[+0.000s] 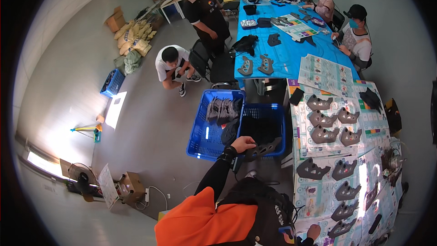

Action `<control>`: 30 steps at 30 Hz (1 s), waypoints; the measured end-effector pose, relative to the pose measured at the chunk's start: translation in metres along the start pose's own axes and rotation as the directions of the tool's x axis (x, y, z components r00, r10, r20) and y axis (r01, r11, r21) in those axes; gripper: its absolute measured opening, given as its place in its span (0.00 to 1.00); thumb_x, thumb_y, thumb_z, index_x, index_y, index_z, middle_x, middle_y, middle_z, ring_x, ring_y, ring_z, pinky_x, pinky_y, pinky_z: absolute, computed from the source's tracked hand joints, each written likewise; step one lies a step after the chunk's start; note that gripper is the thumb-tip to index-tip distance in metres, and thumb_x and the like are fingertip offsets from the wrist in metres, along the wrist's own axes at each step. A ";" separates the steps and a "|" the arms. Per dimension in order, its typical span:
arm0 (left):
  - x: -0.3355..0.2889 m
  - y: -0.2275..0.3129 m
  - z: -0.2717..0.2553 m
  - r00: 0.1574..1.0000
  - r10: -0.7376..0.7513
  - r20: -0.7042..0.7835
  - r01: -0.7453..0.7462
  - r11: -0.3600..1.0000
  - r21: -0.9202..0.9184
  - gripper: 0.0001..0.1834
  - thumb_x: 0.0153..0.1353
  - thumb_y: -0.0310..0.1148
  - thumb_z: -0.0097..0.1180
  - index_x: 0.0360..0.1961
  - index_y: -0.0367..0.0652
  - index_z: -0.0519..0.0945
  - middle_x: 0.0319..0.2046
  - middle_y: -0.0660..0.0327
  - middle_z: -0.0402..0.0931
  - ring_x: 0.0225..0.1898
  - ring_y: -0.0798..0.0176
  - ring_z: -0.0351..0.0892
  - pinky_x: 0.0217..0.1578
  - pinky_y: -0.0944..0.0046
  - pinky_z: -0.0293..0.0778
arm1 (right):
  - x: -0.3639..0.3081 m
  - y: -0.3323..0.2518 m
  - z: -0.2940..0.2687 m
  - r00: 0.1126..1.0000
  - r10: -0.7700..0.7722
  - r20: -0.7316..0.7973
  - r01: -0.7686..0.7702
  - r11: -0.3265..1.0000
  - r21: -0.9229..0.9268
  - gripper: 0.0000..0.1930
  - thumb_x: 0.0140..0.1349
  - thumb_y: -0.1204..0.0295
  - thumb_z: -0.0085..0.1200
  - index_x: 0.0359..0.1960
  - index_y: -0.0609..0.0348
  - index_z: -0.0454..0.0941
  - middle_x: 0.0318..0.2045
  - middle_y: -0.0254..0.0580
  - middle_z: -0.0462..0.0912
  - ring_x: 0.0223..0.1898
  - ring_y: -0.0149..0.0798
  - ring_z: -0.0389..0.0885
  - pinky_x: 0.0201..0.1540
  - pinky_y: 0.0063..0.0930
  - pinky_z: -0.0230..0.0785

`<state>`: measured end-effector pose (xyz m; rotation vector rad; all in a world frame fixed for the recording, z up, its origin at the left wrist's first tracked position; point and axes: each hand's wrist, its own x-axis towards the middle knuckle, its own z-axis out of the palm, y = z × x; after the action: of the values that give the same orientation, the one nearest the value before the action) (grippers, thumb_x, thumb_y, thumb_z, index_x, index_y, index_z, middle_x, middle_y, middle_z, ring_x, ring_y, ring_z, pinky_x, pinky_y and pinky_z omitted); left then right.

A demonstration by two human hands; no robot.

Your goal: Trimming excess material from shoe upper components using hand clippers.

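Here, we see our left hand (245,145) grasping a curved grey piece (262,149) by its left end. This piece hangs over the near edge of a dark-filled blue basket (282,130); whether it touches the rim, we cannot tell. At eleven o'clock from this hand, a second blue basket (195,130) holds a stack of grey items (223,109), with a dark bundle (230,132) below the stack.

Our right hand (314,231) is at about five o'clock from the left one, by the edge of the near bench (298,200). It is small in view, so we cannot tell if it holds anything. At three o'clock from it lies a similar grey part (341,228), and more grey parts (344,170) stand in rows towards twelve o'clock, over printed sheets. Farther towards twelve o'clock, a blue-covered bench (291,59) carries two grey frames (265,64).
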<state>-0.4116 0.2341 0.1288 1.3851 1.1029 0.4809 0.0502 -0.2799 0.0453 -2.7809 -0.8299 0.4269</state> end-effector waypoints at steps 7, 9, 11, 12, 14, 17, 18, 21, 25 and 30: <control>0.004 -0.006 0.001 1.000 0.017 0.005 -0.017 0.999 0.028 0.12 0.62 0.36 0.68 0.40 0.39 0.84 0.31 0.64 0.84 0.32 0.72 0.81 0.38 0.68 0.75 | -0.004 0.003 0.002 1.000 0.013 -0.014 -0.013 1.000 0.020 0.16 0.61 0.66 0.48 0.28 0.71 0.79 0.31 0.68 0.82 0.37 0.70 0.80 0.43 0.59 0.70; 0.003 -0.006 0.001 1.000 0.006 0.001 -0.006 0.999 0.041 0.12 0.62 0.36 0.68 0.40 0.39 0.84 0.31 0.64 0.84 0.32 0.72 0.81 0.38 0.68 0.75 | -0.004 0.004 0.003 1.000 0.029 -0.009 -0.029 0.999 0.027 0.16 0.61 0.66 0.48 0.29 0.71 0.79 0.31 0.67 0.82 0.37 0.69 0.80 0.43 0.58 0.70; 0.002 -0.005 0.001 1.000 -0.008 0.006 0.008 1.000 0.010 0.11 0.62 0.35 0.68 0.40 0.39 0.84 0.30 0.65 0.84 0.32 0.72 0.81 0.37 0.69 0.75 | -0.004 0.004 0.004 1.000 0.027 -0.006 -0.027 0.999 0.038 0.16 0.61 0.66 0.48 0.29 0.71 0.80 0.32 0.67 0.82 0.38 0.69 0.80 0.43 0.58 0.70; 0.001 -0.005 0.001 1.000 -0.009 0.005 0.009 1.000 0.011 0.11 0.62 0.35 0.68 0.40 0.39 0.84 0.30 0.65 0.84 0.32 0.72 0.81 0.37 0.69 0.75 | -0.004 0.003 0.005 1.000 0.024 -0.002 -0.024 0.999 0.048 0.16 0.61 0.66 0.48 0.29 0.71 0.80 0.32 0.67 0.82 0.38 0.69 0.80 0.43 0.58 0.71; -0.002 -0.003 -0.001 1.000 -0.008 -0.003 0.008 1.000 0.025 0.11 0.62 0.35 0.68 0.40 0.39 0.84 0.31 0.65 0.85 0.32 0.73 0.81 0.38 0.69 0.75 | -0.003 0.001 0.005 1.000 0.024 0.001 -0.024 0.999 0.046 0.16 0.61 0.66 0.48 0.30 0.71 0.80 0.32 0.67 0.82 0.38 0.69 0.80 0.43 0.58 0.71; -0.003 0.002 0.000 0.999 -0.032 0.003 0.032 0.999 0.022 0.11 0.62 0.35 0.68 0.40 0.39 0.84 0.31 0.65 0.85 0.33 0.73 0.81 0.38 0.69 0.76 | -0.004 0.001 0.005 0.999 0.038 0.006 -0.039 0.998 0.046 0.16 0.61 0.66 0.48 0.30 0.71 0.80 0.32 0.67 0.82 0.38 0.69 0.81 0.43 0.57 0.71; -0.004 0.004 0.000 0.999 -0.032 0.005 0.032 0.999 0.021 0.11 0.62 0.35 0.68 0.40 0.39 0.84 0.31 0.65 0.85 0.33 0.73 0.81 0.38 0.69 0.76 | -0.004 0.003 0.005 0.999 0.048 0.011 -0.049 0.998 0.048 0.16 0.61 0.66 0.48 0.30 0.71 0.80 0.32 0.67 0.82 0.38 0.69 0.81 0.43 0.57 0.71; -0.005 0.009 0.002 0.999 -0.053 0.007 0.053 0.998 0.025 0.11 0.62 0.35 0.68 0.40 0.39 0.83 0.31 0.64 0.85 0.33 0.73 0.81 0.38 0.69 0.76 | -0.004 0.006 0.007 0.999 0.047 0.018 -0.048 0.996 0.070 0.17 0.62 0.66 0.48 0.30 0.71 0.80 0.32 0.68 0.82 0.38 0.69 0.81 0.43 0.57 0.71; -0.008 0.011 0.002 0.998 -0.059 0.010 0.058 0.998 0.019 0.11 0.62 0.34 0.67 0.40 0.39 0.83 0.32 0.64 0.85 0.33 0.72 0.82 0.39 0.69 0.76 | -0.006 0.003 0.008 0.998 0.056 0.008 -0.056 0.995 0.083 0.17 0.62 0.66 0.47 0.30 0.71 0.80 0.33 0.68 0.82 0.38 0.69 0.81 0.43 0.57 0.71; -0.007 0.006 0.002 0.998 -0.059 0.012 0.059 0.998 0.007 0.11 0.62 0.34 0.67 0.40 0.38 0.83 0.32 0.64 0.85 0.33 0.72 0.82 0.39 0.70 0.76 | -0.007 0.004 0.007 0.998 0.054 0.012 -0.055 0.995 0.086 0.18 0.62 0.65 0.48 0.31 0.71 0.81 0.32 0.67 0.82 0.38 0.69 0.81 0.44 0.56 0.71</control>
<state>-0.4109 0.2283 0.1364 1.3553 1.1328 0.4259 0.0436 -0.2863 0.0389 -2.7286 -0.7209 0.4741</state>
